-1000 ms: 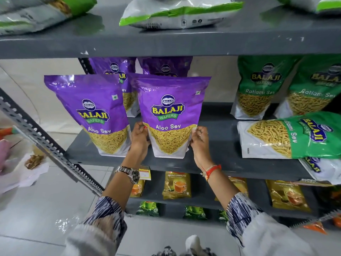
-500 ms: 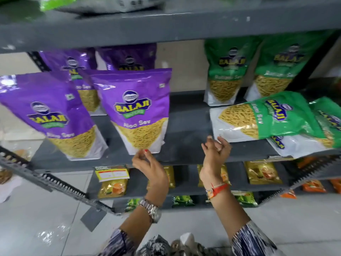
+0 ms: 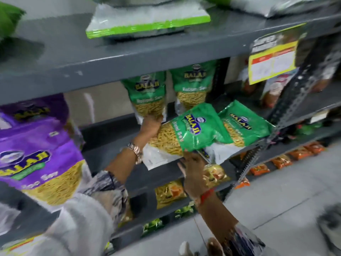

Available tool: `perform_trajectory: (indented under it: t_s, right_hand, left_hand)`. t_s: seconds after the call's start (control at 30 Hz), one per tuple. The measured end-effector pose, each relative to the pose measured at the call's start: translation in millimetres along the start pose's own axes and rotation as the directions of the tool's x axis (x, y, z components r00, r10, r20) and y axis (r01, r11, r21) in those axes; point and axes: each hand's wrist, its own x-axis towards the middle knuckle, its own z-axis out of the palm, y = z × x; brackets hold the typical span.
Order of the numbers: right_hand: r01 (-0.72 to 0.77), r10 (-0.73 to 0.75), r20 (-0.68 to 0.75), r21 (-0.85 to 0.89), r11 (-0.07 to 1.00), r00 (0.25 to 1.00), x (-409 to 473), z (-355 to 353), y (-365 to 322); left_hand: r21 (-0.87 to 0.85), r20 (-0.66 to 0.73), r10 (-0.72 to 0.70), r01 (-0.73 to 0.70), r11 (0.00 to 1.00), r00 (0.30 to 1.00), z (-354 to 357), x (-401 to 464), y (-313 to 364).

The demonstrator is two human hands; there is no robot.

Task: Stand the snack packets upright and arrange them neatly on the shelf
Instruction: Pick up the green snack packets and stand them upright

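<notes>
Between your hands lies a green packet (image 3: 191,133). Your left hand (image 3: 150,126) grips its far edge. Your right hand (image 3: 191,166) holds it from below.

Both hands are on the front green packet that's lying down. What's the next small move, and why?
Probably tip it upright. The green packet lies on its side at the shelf edge, left hand at its far edge, right hand under its near edge. Two green packets behind already stand; a second fallen packet lies beside it.
</notes>
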Motion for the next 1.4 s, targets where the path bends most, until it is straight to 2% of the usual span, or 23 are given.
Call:
perform_trajectory:
  t_s: [0.03,0.1,0.2,0.33,0.4,0.5,0.6,0.7,0.83,0.97,1.07,1.17,1.27,1.4]
  right_hand:
    - [0.019,-0.019,-0.010,0.051,0.999,1.000,1,-1,2]
    - [0.056,-0.047,-0.063,0.146,0.988,0.997,1,0,5]
    - [0.063,-0.048,-0.109,0.139,0.988,0.993,6,1,3]
    - [0.043,-0.033,-0.096,0.107,0.993,0.995,3,0,-5]
    - [0.044,-0.037,-0.062,0.111,0.993,0.997,1,-2,-11]
    - [0.090,-0.088,-0.020,0.112,0.990,0.996,-1,-10,-19]
    - [0.173,-0.174,0.011,0.061,0.983,0.985,2,-21,-26]
    - [0.307,-0.301,0.076,-0.103,0.946,0.951,13,-37,-28]
    - [0.393,-0.362,0.175,-0.199,0.898,0.916,24,-49,-43]
    - [0.337,-0.313,0.161,-0.147,0.930,0.936,28,-47,-58]
    - [0.387,-0.355,0.216,-0.129,0.913,0.910,21,-44,-67]
    - [0.463,-0.417,0.299,-0.102,0.881,0.859,2,-40,-74]
    - [0.531,-0.471,0.348,-0.098,0.842,0.811,-17,-37,-76]
    - [0.531,-0.468,0.347,-0.112,0.840,0.813,-33,-34,-64]
  left_hand:
    - [0.052,0.079,-0.005,0.001,0.999,0.997,2,12,6]
    - [-0.013,0.248,-0.023,0.027,1.000,0.969,4,25,13]
    - [0.010,0.423,-0.036,0.035,0.999,0.905,8,32,17]
    - [0.045,0.483,-0.046,0.028,0.999,0.875,7,47,9]
    - [0.009,0.449,-0.049,0.051,0.999,0.892,6,39,14]
    - [-0.169,0.403,-0.118,0.200,0.965,0.908,8,20,17]
    - [-0.381,0.357,-0.182,0.321,0.867,0.916,7,5,1]
    - [-0.533,0.341,-0.214,0.375,0.758,0.916,2,-17,-7]
    - [-0.688,0.243,-0.261,0.355,0.633,0.934,-2,-58,-14]
    - [-0.797,0.150,-0.292,0.290,0.530,0.945,1,-101,-24]
    - [-0.860,0.068,-0.281,0.199,0.470,0.957,1,-130,-29]
    - [-0.895,0.049,-0.205,0.134,0.425,0.978,-10,-155,-36]
    - [-0.899,0.038,-0.192,0.117,0.421,0.981,-22,-170,-43]
    - [-0.893,0.003,-0.210,0.097,0.438,0.978,-29,-183,-42]
